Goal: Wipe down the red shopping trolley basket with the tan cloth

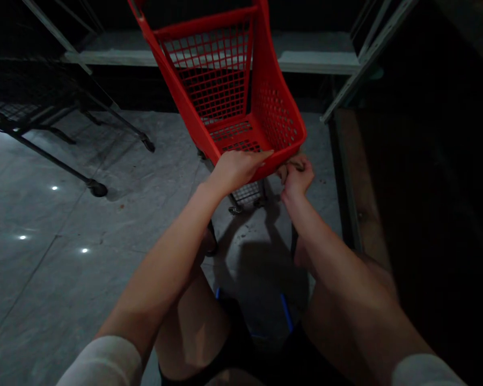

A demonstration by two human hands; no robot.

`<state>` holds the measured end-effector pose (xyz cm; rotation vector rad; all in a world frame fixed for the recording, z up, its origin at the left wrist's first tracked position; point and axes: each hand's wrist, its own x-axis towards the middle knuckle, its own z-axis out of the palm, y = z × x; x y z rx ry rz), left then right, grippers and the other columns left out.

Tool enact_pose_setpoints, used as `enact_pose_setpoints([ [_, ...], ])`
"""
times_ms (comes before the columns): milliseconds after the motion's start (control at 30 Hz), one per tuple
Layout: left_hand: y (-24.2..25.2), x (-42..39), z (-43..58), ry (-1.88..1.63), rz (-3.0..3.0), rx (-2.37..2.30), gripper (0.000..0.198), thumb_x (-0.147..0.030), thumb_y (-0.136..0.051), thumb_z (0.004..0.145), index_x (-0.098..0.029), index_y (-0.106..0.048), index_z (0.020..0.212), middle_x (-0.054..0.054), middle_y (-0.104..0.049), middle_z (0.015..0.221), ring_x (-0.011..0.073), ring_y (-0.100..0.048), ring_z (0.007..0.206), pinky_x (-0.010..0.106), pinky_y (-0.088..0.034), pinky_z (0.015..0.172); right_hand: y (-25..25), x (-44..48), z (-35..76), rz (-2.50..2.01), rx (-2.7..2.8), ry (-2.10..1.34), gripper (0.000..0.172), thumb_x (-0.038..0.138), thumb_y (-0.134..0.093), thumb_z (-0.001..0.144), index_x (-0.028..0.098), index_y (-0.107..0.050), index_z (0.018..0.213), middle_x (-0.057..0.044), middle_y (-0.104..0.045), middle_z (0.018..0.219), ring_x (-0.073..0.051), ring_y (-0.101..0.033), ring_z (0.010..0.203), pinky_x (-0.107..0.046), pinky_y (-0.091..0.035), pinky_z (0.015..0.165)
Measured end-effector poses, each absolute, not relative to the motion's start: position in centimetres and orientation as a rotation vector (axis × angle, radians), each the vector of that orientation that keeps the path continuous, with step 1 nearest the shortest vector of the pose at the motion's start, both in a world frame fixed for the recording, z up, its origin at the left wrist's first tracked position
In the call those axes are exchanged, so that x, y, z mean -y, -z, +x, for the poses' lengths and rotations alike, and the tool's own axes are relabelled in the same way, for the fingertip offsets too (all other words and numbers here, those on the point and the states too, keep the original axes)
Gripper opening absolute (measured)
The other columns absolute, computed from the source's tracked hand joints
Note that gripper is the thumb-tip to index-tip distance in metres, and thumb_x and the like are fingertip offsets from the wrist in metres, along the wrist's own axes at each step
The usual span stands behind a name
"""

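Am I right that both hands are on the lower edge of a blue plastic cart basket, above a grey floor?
Not quite: the cart basket is red, not blue. The head view shows the left hand and right hand at its lower edge, above the grey floor.

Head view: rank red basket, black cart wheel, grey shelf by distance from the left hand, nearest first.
1. Red basket: the left hand rests on its near lower edge.
2. Black cart wheel: on the floor, off to the left.
3. Grey shelf: along the back, behind the basket.
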<state>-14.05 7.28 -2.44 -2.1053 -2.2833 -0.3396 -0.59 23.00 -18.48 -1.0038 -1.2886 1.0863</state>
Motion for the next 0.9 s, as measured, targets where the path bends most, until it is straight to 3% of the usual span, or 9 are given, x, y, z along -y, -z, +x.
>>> enact_pose_setpoints([
  [233, 2.0, -8.0, -12.7, 0.359, -2.086, 2.312, 0.047, -0.026, -0.054, 0.108, -0.033, -0.060, 0.154, 0.007, -0.083, 0.116, 0.0227, -0.080, 0.097, 0.031, -0.058, 0.084, 13.5, -21.0, 0.7, -0.905, 1.406, -1.036, 0.028, 0.021, -0.063, 0.074, 0.023, -0.066, 0.102, -0.002, -0.070, 0.107, -0.019, -0.068, 0.105, -0.039, -0.053, 0.105],
  [467, 1.7, -7.8, -12.8, 0.285, -2.048, 2.397, 0.051, -0.025, -0.051, 0.108, -0.034, -0.055, 0.158, 0.007, -0.081, 0.124, 0.0240, -0.079, 0.104, 0.033, -0.058, 0.088, 17.4, -18.9, -1.2, -1.153, 1.132, -1.565, 0.031, 0.017, -0.061, 0.062, 0.021, -0.059, 0.092, 0.003, -0.069, 0.089, -0.013, -0.065, 0.080, -0.028, -0.056, 0.081],
  [633, 1.5, -7.8, -12.6, 0.240, -2.023, 2.409, 0.050, -0.027, -0.048, 0.110, -0.033, -0.055, 0.159, 0.008, -0.078, 0.132, 0.0248, -0.079, 0.107, 0.033, -0.059, 0.090, 14.8, -19.2, -0.4, -1.022, 1.130, -1.665, 0.029, 0.018, -0.062, 0.061, 0.022, -0.063, 0.089, 0.003, -0.070, 0.084, -0.013, -0.065, 0.075, -0.026, -0.057, 0.073],
  [700, 1.4, -7.9, -12.4, 0.215, -2.012, 2.426, 0.050, -0.027, -0.047, 0.110, -0.033, -0.054, 0.159, 0.008, -0.079, 0.130, 0.0249, -0.079, 0.107, 0.034, -0.059, 0.091, 13.0, -19.3, 0.4, -0.929, 1.234, -1.595, 0.029, 0.019, -0.065, 0.063, 0.022, -0.068, 0.092, 0.001, -0.072, 0.090, -0.015, -0.066, 0.081, -0.029, -0.058, 0.078],
  [800, 1.2, -8.1, -12.0, 0.175, -2.013, 2.440, 0.051, -0.026, -0.046, 0.110, -0.033, -0.053, 0.160, 0.008, -0.080, 0.128, 0.0253, -0.079, 0.107, 0.033, -0.059, 0.091, 10.9, -19.1, 0.9, -0.850, 1.400, -1.490, 0.030, 0.023, -0.066, 0.068, 0.022, -0.072, 0.097, -0.002, -0.073, 0.100, -0.019, -0.067, 0.097, -0.038, -0.058, 0.097],
  [900, 1.1, -8.2, -11.8, 0.174, -2.011, 2.443, 0.052, -0.024, -0.047, 0.109, -0.032, -0.053, 0.160, 0.007, -0.079, 0.131, 0.0252, -0.079, 0.110, 0.033, -0.059, 0.092, 10.3, -18.5, 0.4, -0.907, 1.450, -1.335, 0.024, 0.028, -0.071, 0.073, 0.023, -0.073, 0.096, -0.007, -0.066, 0.124, -0.024, -0.061, 0.125, -0.047, -0.045, 0.121],
])
